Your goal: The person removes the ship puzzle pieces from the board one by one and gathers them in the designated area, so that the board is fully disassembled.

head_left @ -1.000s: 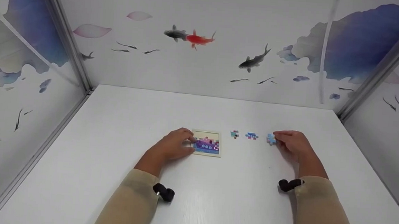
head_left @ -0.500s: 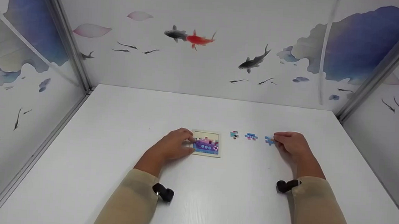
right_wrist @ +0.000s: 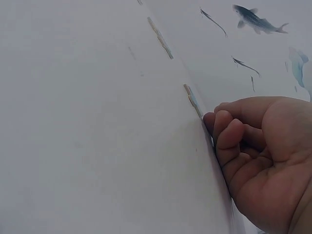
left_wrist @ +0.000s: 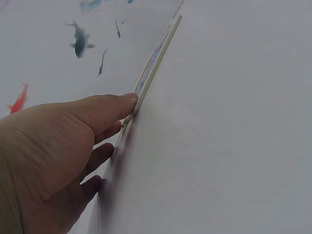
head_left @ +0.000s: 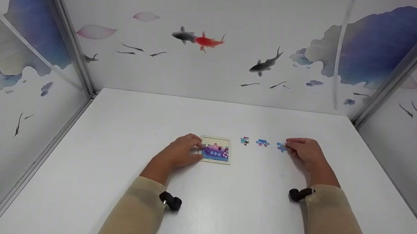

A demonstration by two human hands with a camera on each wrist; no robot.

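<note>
Head view: we see the frame point(head_left: 218, 163) lying flat on the table point(head_left: 202, 210), its ship picture point(head_left: 216, 153) filling the lower part and a pale band point(head_left: 216, 141) showing above. The left hand point(head_left: 183, 151) is loosely spread, thumb and forefinger touching the frame's left side with a gap between them. To the right lie three pieces in a row: the left piece point(head_left: 244, 141), the middle piece point(head_left: 262, 142) and the blue piece point(head_left: 281, 147), each apart from the next. The right hand point(head_left: 304, 150) has thumb and forefinger together at the blue piece's right edge, in what we judge to be a pinch. For the step in hand, apparently handling this piece, we would grip lightly by the rim, leaving the knobs and printed face in sight. Left wrist view: the thumb lies along the frame's rim and the other fingers bend behind it; we judge that light pressure suffices here, since pushing hard might slide or tip the frame. Right wrist view: the remaining fingers curl towards the palm, and the blue piece, seen nearly edge-on, meets the fingertips; how firmly it is held we cannot tell. Moving it low and level should spare its neighbours.
</note>
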